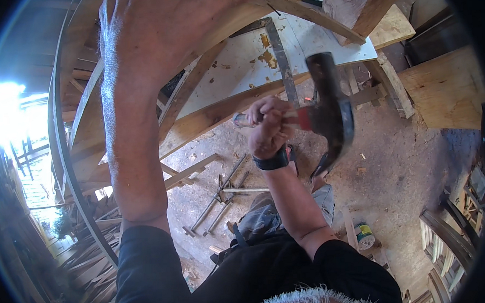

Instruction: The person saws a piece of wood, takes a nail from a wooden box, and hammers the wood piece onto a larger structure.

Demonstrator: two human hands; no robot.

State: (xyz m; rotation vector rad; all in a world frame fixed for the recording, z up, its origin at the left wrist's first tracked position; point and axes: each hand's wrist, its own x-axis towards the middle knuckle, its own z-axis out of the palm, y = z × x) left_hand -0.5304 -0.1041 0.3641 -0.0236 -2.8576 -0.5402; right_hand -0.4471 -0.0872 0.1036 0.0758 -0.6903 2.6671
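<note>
Two hands are at work over a curved wooden frame (230, 26). The right hand (268, 125) is closed tight around the handle of a hammer (328, 111), held above the dirt floor (397, 165), just below the edge of a white board (249, 63). The handle's long axis runs roughly level, left to right, with its butt poking out at the left of the fist. The dark head sits at the right end, standing crosswise: its striking face points up toward the frame, its claw down and slightly left. The left hand (159, 24) reaches up, fingers pressed against a thin wooden slat (312, 16), seemingly pinching a small nail (273, 9) there.
</note>
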